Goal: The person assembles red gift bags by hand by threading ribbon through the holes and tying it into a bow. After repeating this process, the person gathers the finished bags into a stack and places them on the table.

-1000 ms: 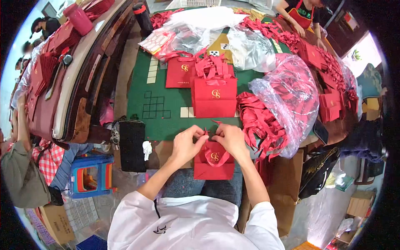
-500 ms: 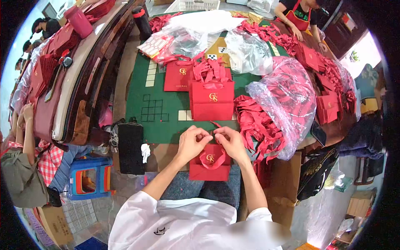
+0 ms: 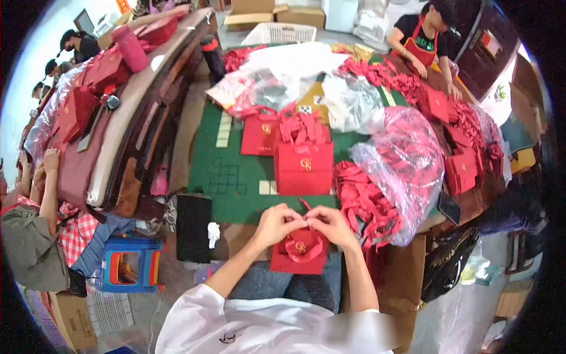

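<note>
- I take the small red gift bag (image 3: 299,255) on my lap as the landmark; it stands upright, gold logo facing up at me, just on the near side of the green surface (image 3: 236,177), touching neither the surface's edge nor anything on it as far as I can tell;
- My left hand (image 3: 275,225) sits at the bag's top left corner and my right hand (image 3: 330,225) at its top right; the two meet above the mouth of the bag, fingertips all but touching;
- The fingers of both hands are curled nearly shut, pinching the red ribbon handle (image 3: 304,207) at the bag's top edge; a loose ribbon end sticks up between the hands; I cannot tell how much ribbon each hand has;
- The relation that matters: the ribbon lies directly between the fingers, above the bag; the bag's long axis runs left to right across my lap, its mouth towards the surface; both hands are equally near, neither favoured;
- Beyond the bag, on the surface, a finished red bag (image 3: 305,167) stands upright with another bag (image 3: 260,134) behind it to the left;
- To the bag's right, a clear plastic sack (image 3: 407,159) spills loose red ribbons (image 3: 362,203) near my right hand;
- To the bag's left, a black pouch (image 3: 193,227) hangs at the surface's edge;
- Far beyond, another person in a red apron (image 3: 421,41) works at the far side.
</note>
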Demonstrator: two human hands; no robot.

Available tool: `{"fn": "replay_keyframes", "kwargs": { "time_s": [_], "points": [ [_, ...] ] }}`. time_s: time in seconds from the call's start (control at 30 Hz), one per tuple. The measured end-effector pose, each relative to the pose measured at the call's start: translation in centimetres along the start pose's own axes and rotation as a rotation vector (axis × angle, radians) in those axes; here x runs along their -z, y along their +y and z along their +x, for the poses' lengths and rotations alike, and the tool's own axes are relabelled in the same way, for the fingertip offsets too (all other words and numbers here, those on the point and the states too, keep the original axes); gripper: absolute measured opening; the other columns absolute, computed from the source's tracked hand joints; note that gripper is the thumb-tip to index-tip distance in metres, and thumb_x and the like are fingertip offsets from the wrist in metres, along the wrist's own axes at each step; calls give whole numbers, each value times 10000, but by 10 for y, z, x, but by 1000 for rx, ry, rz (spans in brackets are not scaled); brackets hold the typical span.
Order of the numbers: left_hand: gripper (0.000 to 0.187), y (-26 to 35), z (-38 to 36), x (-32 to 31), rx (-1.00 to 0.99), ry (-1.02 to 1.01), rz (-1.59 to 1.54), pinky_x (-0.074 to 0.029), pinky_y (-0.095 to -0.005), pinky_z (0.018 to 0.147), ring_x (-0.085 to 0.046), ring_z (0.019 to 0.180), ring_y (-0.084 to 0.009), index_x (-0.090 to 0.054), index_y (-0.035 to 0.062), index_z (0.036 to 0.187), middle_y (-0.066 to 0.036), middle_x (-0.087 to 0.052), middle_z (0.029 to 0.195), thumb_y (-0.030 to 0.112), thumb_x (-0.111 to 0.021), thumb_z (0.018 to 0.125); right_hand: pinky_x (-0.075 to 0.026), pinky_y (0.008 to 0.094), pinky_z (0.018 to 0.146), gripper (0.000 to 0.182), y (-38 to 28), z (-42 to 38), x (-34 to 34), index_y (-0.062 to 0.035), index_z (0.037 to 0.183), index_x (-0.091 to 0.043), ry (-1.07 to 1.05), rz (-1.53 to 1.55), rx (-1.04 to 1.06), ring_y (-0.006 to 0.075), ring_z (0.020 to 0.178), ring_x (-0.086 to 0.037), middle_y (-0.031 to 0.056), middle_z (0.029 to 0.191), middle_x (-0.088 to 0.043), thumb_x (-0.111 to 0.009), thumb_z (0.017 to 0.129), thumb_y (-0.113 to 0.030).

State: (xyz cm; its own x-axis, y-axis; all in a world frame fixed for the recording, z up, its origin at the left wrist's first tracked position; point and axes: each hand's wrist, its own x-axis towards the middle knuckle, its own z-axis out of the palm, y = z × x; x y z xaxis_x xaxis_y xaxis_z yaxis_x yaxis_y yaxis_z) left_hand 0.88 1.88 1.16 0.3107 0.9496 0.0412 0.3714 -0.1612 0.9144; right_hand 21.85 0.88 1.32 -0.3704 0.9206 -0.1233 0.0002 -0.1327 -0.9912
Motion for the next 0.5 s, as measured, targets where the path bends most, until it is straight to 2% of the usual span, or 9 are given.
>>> {"fn": "replay_keyframes", "kwargs": {
  "time_s": [0.03, 0.07, 0.13, 0.17, 0.27, 0.3, 0.33, 0.4, 0.5],
  "points": [
    [180, 8, -1, 2, 21, 14, -24, -428, -283, 550, -544, 626, -107, -781, 66, 846, -33, -603, 727, 219, -841, 771, -485, 221, 749, 93, 6, 0, 0, -10, 1015, -657, 8, 27, -1, 51, 825, -585, -18, 915, -654, -632, 945, -65],
    [198, 9, -5, 1, 9, 27, -50, -478, -288, 642, -607, 761, -143, -769, 55, 877, -57, -625, 813, 215, -832, 779, -480, 219, 748, 77, 12, -1, 0, -15, 1000, -654, 16, 54, -5, 47, 821, -578, -26, 908, -645, -628, 946, -63],
    [227, 12, -10, -2, -267, 245, 108, -501, -315, 771, -622, 927, -194, -737, 36, 919, -97, -633, 949, 206, -818, 793, -468, 215, 729, 63, 9, -4, -2, -17, 981, -651, 83, 71, 16, 45, 796, -567, -33, 877, -632, -624, 948, -64],
    [227, 12, -15, -2, -280, 256, 112, -501, -315, 771, -622, 927, -194, -737, 36, 919, -97, -633, 949, 206, -818, 793, -456, 211, 710, 55, 7, -6, -2, -19, 961, -648, 160, 96, 19, 43, 771, -556, -40, 846, -619, -619, 951, -65],
    [647, 9, -40, 3, 63, 210, -250, -486, -378, 939, -587, 1067, -235, -499, 6, 1294, -141, -601, 1174, 243, -830, 791, -428, 207, 677, 59, 15, -9, 6, -17, 943, -645, 277, 155, 74, 39, 725, -528, -48, 791, -595, -611, 954, -63],
    [779, -16, -44, 2, -68, 123, -50, -512, -430, 941, -631, 1108, -320, -384, 16, 1367, -213, -611, 1192, 288, -827, 787, -419, 204, 656, 71, 13, -9, 3, -12, 934, -643, 343, 157, 72, 38, 702, -520, -45, 764, -588, -610, 956, -71],
    [779, -15, -51, 4, -78, 127, -48, -512, -430, 941, -631, 1108, -320, -384, 16, 1367, -213, -611, 1192, 288, -827, 787, -419, 204, 656, 71, 13, -8, 1, -12, 934, -643, 342, 153, 82, 38, 702, -520, -45, 764, -588, -610, 956, -71],
    [769, -7, -63, 6, -21, -84, -99, -506, -425, 952, -624, 1141, -316, -397, 12, 1362, -227, -593, 1260, 282, -830, 785, -422, 203, 639, 70, 13, -8, -2, -13, 933, -643, 380, 166, 68, 37, 689, -522, -43, 770, -590, -617, 955, -73],
    [762, 0, -78, 4, 1, -133, -164, -490, -413, 973, -604, 1172, -296, -379, 12, 1383, -216, -584, 1279, 251, -812, 803, -399, 191, 602, 59, 6, -7, -5, -38, 914, -662, 419, 137, 88, 18, 658, -508, -69, 756, -591, -628, 946, -75]
  ]
}}
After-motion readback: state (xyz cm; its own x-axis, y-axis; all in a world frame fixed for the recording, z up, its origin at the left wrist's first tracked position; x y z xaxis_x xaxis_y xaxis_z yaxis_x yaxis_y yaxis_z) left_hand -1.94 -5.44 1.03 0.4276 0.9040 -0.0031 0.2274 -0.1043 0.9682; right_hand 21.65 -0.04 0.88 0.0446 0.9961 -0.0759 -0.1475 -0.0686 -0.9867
